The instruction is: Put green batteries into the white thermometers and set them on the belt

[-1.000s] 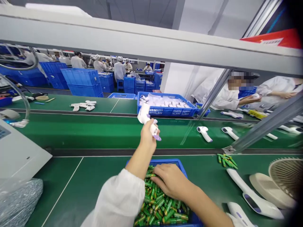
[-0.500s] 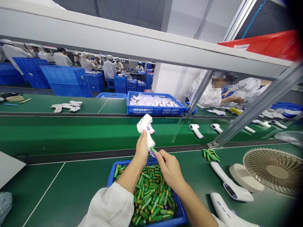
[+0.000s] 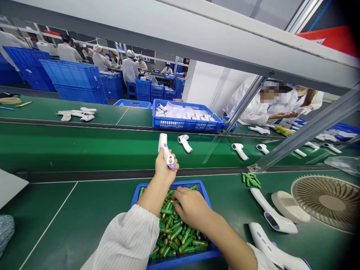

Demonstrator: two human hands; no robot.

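My left hand [image 3: 164, 168] is closed around a white infrared thermometer [image 3: 163, 141], held above the conveyor with its handle end towards me. The purple battery cover [image 3: 172, 165] hangs open at that end, and round openings show there, at least one with a metallic battery end in it. Lower down, my right hand [image 3: 192, 208] dips into a blue bin [image 3: 206, 197] of green AAA-size batteries [image 3: 180, 232]. Its thumb and fingers are bent together at the batteries; whatever lies between the fingertips is hidden.
Thermometers [image 3: 185, 143] lie on the green conveyor [image 3: 84, 150]. To my right are loose batteries [image 3: 250, 180], two thermometers [image 3: 274, 215] and a fan [image 3: 329, 200]. A blue crate [image 3: 185, 122] stands beyond the conveyor. A metal post [image 3: 298, 131] slants at right; a co-worker [image 3: 253, 105] sits behind.
My right hand has left the thermometer's handle and dropped into the battery bin. The green battery that stuck out of the handle no longer protrudes. My left hand has tilted the thermometer.
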